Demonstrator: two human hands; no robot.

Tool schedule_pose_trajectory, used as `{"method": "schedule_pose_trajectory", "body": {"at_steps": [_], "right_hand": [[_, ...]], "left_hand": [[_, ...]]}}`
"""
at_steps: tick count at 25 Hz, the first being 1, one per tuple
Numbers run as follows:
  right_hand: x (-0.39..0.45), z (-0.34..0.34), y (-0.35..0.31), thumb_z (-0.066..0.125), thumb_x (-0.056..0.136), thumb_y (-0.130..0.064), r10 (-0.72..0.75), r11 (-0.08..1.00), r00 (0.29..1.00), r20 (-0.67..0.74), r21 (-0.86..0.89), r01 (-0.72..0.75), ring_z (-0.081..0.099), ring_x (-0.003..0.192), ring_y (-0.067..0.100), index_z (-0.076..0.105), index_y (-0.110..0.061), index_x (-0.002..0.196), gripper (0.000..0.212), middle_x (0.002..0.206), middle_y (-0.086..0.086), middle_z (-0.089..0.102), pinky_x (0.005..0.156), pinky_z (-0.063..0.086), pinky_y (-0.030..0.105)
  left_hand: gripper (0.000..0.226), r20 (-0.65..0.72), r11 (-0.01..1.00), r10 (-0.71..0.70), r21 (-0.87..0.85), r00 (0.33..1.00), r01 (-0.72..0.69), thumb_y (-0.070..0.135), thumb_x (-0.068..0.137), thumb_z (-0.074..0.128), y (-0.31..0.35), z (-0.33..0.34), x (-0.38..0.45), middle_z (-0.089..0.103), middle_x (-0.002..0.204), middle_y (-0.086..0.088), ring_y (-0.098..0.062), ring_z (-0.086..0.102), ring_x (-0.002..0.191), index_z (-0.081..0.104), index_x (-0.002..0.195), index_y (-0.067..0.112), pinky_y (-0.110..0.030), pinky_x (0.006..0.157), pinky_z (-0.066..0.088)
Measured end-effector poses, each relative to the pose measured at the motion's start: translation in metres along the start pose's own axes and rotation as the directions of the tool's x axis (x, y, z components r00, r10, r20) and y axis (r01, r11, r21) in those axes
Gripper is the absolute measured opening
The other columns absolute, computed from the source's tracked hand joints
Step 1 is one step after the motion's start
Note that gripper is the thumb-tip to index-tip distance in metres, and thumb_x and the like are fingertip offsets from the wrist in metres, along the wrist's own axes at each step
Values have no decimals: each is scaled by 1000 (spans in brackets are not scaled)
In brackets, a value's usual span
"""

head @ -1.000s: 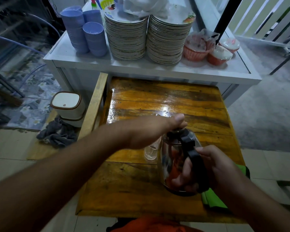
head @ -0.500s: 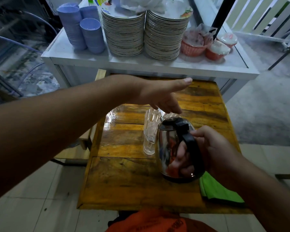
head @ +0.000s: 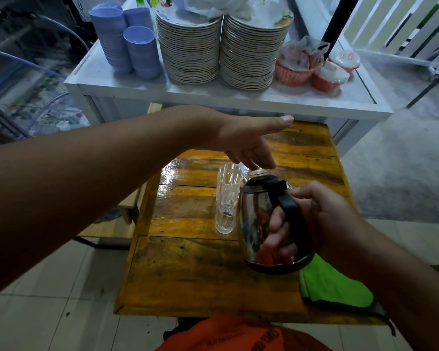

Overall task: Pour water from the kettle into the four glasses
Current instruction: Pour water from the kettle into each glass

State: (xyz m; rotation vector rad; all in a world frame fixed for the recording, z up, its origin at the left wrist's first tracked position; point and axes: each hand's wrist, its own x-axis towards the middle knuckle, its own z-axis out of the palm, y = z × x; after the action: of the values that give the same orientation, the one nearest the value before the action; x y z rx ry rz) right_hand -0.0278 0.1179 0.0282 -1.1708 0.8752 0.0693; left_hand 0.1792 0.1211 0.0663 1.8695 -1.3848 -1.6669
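A glossy, wet-looking wooden surface (head: 188, 269) stands on a tiled floor, with a white cart (head: 238, 97) just beyond its far edge. On the cart sit stacked plates (head: 190, 49), blue bowls (head: 127, 41) to their left and orange baskets (head: 293, 69) to their right.

The steel kettle (head: 256, 224) stands upright on the near right part of the surface, its base touching a green cloth (head: 335, 287) at the right edge. The right hand (head: 322, 219) is wrapped around the kettle's black handle, fingers curled through it.

A tall clear glass (head: 227, 198) stands just left of the kettle, touching or almost touching its side. Behind the kettle lid the rim of a second glass (head: 257, 171) shows; the rest is hidden, and any further glasses cannot be made out.

The left hand (head: 249, 143) reaches across from the left, spread wide with the thumb pointing right and the fingers angled down, their tips at or just above the rim of that second glass; it grips nothing.
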Motion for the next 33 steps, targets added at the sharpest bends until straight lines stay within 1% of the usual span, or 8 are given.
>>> {"method": "schedule_pose_trajectory", "body": {"at_steps": [2, 4, 5, 7, 11, 22, 28, 33], "right_hand": [[-1, 0, -1, 25, 95, -43, -8, 1000, 1000, 4, -7, 8, 67, 62, 25, 71, -6, 73, 63, 78, 27, 72, 65, 49, 36], [-3, 0, -3, 24, 95, -43, -10, 1000, 1000, 13, -9, 10, 66, 62, 25, 71, -6, 73, 64, 77, 26, 72, 65, 49, 35], [-4, 0, -3, 24, 95, -43, -9, 1000, 1000, 17, -7, 9, 66, 62, 25, 71, -6, 73, 64, 77, 26, 72, 65, 50, 35], [-5, 0, -3, 24, 95, -43, -8, 1000, 1000, 21, -2, 9, 66, 62, 26, 72, -5, 73, 65, 77, 27, 72, 64, 50, 34], [-5, 0, -3, 24, 94, -45, -9, 1000, 999, 34, 1, 9, 66, 66, 30, 73, -6, 74, 66, 77, 27, 73, 63, 51, 34], [-4, -1, -1, 26, 94, -45, -14, 1000, 999, 47, 27, 12, 66, 62, 27, 72, -5, 75, 64, 75, 27, 72, 63, 49, 34], [-3, 1, 0, 27, 93, -44, -19, 1000, 999, 50, 17, 19, 65, 64, 28, 73, -7, 74, 63, 74, 25, 72, 64, 49, 35], [-2, 0, 3, 26, 93, -44, -31, 1000, 998, 53, 2, 31, 65, 60, 25, 71, -4, 75, 63, 74, 26, 72, 61, 49, 33]], "left_hand": [[81, 16, 999, 14, 46, 1000, -14, 56, 101, 5, -1, -4, 6, 54, 145, -15, -27, 51, 135, 53, 140, 3, -20, 87, 46], [88, 85, 985, 45, 161, 995, -58, 61, 97, -3, -3, -6, 7, 58, 142, -8, -21, 54, 132, 56, 137, 9, -34, 111, 37], [91, 107, 976, 56, 202, 993, -77, 63, 95, -6, -4, -7, 7, 60, 140, -5, -18, 55, 130, 58, 136, 13, -40, 115, 33], [92, 101, 971, 62, 222, 993, -84, 65, 93, -7, -7, -10, 10, 61, 139, -2, -16, 56, 128, 60, 134, 16, -44, 116, 32], [93, 92, 971, 71, 222, 993, -90, 66, 93, -6, -7, -10, 10, 63, 137, -1, -14, 58, 126, 62, 130, 17, -44, 116, 33], [93, 95, 966, 95, 232, 991, -115, 66, 93, -7, -8, -11, 13, 61, 139, -1, -14, 56, 127, 60, 133, 16, -43, 115, 33], [92, 89, 969, 79, 226, 993, -97, 67, 93, -5, -10, -10, 12, 60, 140, -2, -15, 56, 128, 59, 134, 14, -43, 115, 34], [92, 69, 974, 65, 213, 995, -78, 67, 93, -5, -10, -10, 11, 60, 140, -2, -15, 56, 127, 59, 134, 15, -42, 114, 35]]}}
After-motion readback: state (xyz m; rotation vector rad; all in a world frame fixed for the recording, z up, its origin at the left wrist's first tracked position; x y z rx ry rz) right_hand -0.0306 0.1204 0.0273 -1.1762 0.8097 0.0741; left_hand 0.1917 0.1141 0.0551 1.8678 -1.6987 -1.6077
